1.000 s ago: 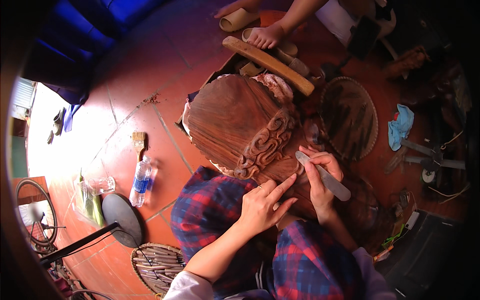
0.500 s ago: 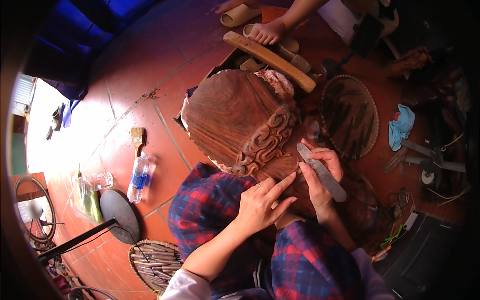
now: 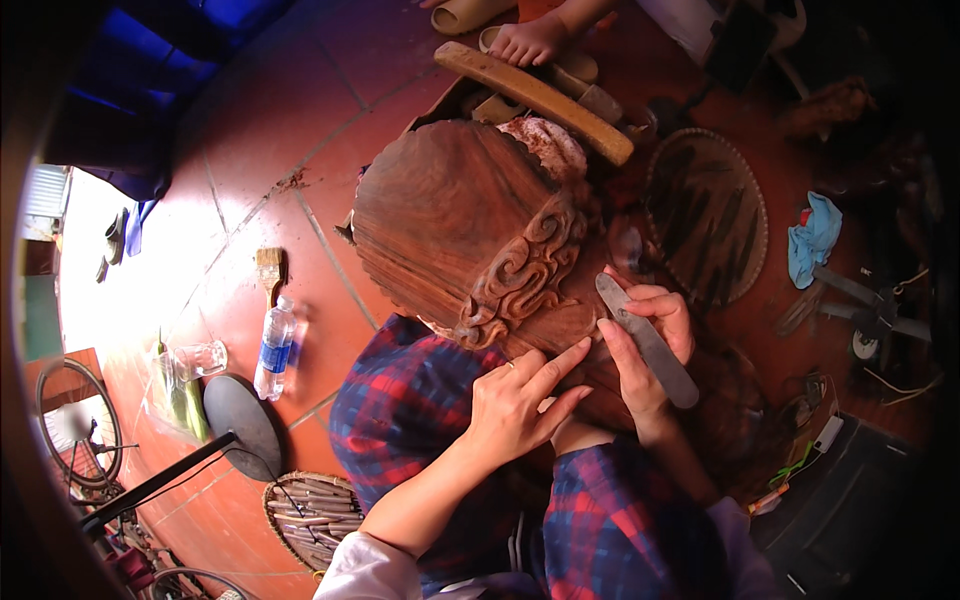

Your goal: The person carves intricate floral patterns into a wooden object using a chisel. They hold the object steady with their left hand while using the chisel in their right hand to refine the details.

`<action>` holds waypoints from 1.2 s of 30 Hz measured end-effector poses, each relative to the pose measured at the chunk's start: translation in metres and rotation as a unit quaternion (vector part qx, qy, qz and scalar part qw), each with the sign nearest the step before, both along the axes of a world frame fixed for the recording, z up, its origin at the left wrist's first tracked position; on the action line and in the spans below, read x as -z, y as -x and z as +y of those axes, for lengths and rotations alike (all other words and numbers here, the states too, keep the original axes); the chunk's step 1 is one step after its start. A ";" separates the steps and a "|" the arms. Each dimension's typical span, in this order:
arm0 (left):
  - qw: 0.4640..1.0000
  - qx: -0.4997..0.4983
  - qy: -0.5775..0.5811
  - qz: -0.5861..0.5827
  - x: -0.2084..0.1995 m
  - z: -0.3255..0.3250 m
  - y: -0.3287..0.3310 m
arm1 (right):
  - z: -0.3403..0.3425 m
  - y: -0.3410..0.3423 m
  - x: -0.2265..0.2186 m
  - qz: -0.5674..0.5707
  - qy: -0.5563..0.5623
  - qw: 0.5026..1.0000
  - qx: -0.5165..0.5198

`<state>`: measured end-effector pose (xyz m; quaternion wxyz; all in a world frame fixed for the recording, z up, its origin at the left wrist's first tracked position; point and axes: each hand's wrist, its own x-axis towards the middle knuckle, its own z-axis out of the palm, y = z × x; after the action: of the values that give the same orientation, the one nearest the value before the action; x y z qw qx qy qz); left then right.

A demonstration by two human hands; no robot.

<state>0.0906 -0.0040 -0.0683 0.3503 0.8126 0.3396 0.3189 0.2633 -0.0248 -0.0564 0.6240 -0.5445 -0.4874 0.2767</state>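
A large carved piece of reddish-brown wood (image 3: 440, 215) lies in front of me, with a smooth grained panel and a band of raised scrollwork (image 3: 525, 268) along its right side. My right hand (image 3: 632, 362) grips a flat grey strip with rounded ends (image 3: 655, 350), holding it slanted between thumb and fingers near the lower end of the scrollwork. My left hand (image 3: 515, 400) rests by the wood's near part, index finger stretched toward the right thumb and the other fingers apart. It holds nothing visible. Plaid cloth (image 3: 400, 400) covers my legs beneath the forearms.
A wooden bar (image 3: 535, 100) lies beyond the carving, near another person's bare foot (image 3: 528, 42). Leftward are a brush (image 3: 270, 272), a water bottle (image 3: 275, 350) and a round black stand base (image 3: 240, 425). A basket of tool handles (image 3: 315, 520) sits lower left; a round tray (image 3: 705, 215) is right.
The view has shifted slightly, so the carving sits a little higher and further left. Both hands keep nearly the same pose, and the grey strip stays in my right hand.
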 end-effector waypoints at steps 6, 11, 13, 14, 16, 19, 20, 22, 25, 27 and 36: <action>1.000 -0.014 0.004 -0.006 -0.004 -0.002 0.001 | -0.007 0.001 0.002 -0.010 0.029 0.999 0.032; 1.000 -0.013 0.006 -0.008 -0.003 0.001 0.002 | -0.003 0.002 0.001 -0.004 0.011 1.000 0.027; 1.000 -0.016 0.002 -0.007 -0.004 0.000 0.001 | -0.004 0.001 0.001 -0.009 0.010 0.999 0.030; 1.000 -0.016 0.011 -0.004 -0.004 -0.003 0.002 | -0.006 0.001 0.003 -0.013 0.015 0.999 0.029; 1.000 -0.015 0.012 -0.001 -0.005 -0.001 0.002 | -0.006 -0.001 0.005 -0.023 0.008 0.999 0.026; 1.000 -0.013 0.017 -0.016 -0.004 -0.002 0.002 | -0.006 0.001 0.001 -0.020 0.024 0.999 0.034; 1.000 -0.012 0.008 -0.001 -0.006 0.000 0.002 | -0.003 0.002 -0.003 -0.017 0.015 0.999 0.035; 1.000 -0.007 0.014 -0.013 -0.002 0.000 0.001 | -0.005 0.001 -0.004 -0.017 0.024 0.999 0.036; 1.000 -0.006 0.018 -0.019 -0.001 0.001 0.000 | -0.003 -0.001 -0.012 0.020 0.041 0.999 0.010; 1.000 -0.009 0.020 -0.018 0.000 0.000 0.003 | 0.004 0.002 -0.021 0.025 0.040 0.999 -0.008; 0.999 -0.010 -0.006 -0.052 -0.006 0.006 0.006 | 0.009 -0.004 -0.029 0.095 0.048 0.994 -0.030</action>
<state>0.0842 0.0021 -0.0628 0.3596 0.7936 0.3269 0.3660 0.2675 -0.0154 -0.0272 0.6319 -0.5301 -0.4281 0.3693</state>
